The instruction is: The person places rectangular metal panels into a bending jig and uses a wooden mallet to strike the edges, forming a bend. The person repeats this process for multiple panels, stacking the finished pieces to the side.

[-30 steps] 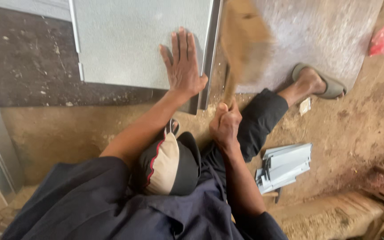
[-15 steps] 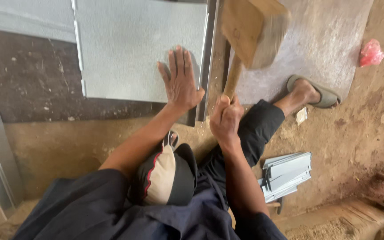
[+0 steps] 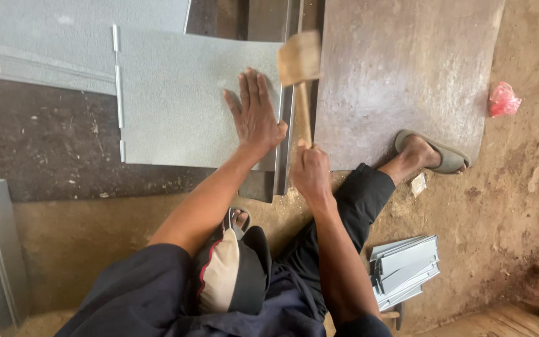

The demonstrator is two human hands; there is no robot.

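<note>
Pinning the grey metal sheet (image 3: 194, 100) flat with an open left hand (image 3: 256, 115), the right hand (image 3: 310, 170) clenches a wooden mallet (image 3: 299, 59) over its folded edge.

Our left hand (image 3: 254, 115) lies flat on a grey metal sheet (image 3: 182, 100) on the floor, fingers spread, just beside its folded edge. Our right hand (image 3: 310, 171) grips the handle of a wooden mallet (image 3: 299, 59), its head over that edge. A stack of metal strips (image 3: 407, 268) lies near our leg

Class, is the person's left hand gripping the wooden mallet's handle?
No: the left hand lies flat on the grey metal sheet; the right hand holds the wooden mallet.
</note>
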